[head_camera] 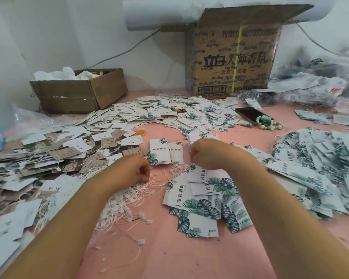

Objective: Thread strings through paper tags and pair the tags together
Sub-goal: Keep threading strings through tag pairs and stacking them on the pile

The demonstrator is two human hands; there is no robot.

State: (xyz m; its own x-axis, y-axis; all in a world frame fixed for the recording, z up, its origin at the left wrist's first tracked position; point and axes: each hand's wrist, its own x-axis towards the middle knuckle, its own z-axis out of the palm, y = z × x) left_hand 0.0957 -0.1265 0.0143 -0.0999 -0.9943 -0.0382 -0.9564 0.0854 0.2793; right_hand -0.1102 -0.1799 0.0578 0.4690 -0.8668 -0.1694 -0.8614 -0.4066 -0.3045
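held the left hand [132, 170] at the far edge of the white string pile [127, 200], with strands toward the body from its curled fingers [145, 168], and the right hand [206, 154], curled too, just beyond the leaf-print tags [201, 178]; could not tell any pinch.

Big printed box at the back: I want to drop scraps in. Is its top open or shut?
Open. The big printed box has its top flap lifted up.
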